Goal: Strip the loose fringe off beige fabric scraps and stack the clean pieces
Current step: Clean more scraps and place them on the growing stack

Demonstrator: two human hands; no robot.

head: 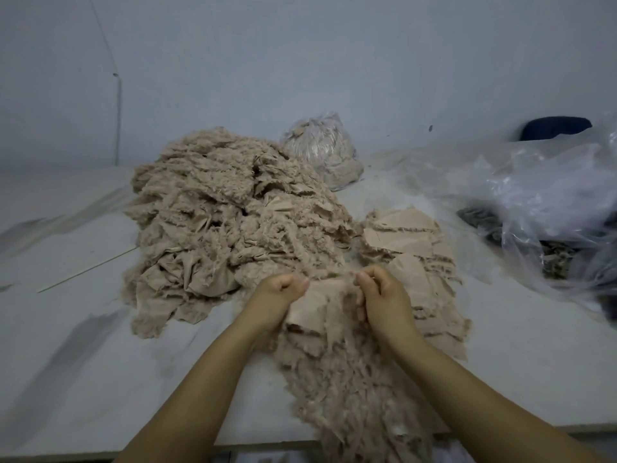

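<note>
Grey-white wall behind, pale worktop (pixel 83 345) across the whole view. At 9 o'clock a thin pale stick (pixel 87 270) lies flat on the worktop. Just right of it, 10 to 11 o'clock, a big heap of fringed scraps (pixel 227 222), beige, fuzzy edges all over, crumpled. Behind the heap at 12 o'clock, a small clear bag (pixel 322 150) stuffed with beige fluff, touching the heap's far side.

Centre, 6 o'clock: left hand (pixel 278 295), fingers curled, pinches the top left edge of a beige scrap (pixel 317 305). Right hand (pixel 384 295), fingers curled, pinches the same scrap's top right edge. Hands are near each other, scrap stretched between them just above the worktop. Below the hands, a strip of loose fringe (pixel 360 396) runs down to the near worktop edge and hangs over it; both forearms flank it.

At 1 to 2 o'clock, just right of the heap and beyond the right hand, a low stack of clean pieces (pixel 404 235), flatter, smooth faces up, spreading toward the right wrist. Whether the held scrap touches this stack: cannot tell.

At 3 o'clock, large crumpled clear plastic sheeting (pixel 551 208) with dark fabric (pixel 480 218) partly under it. Far right at 2 o'clock, a dark rounded object (pixel 556 128) against the wall, unclear what.
</note>
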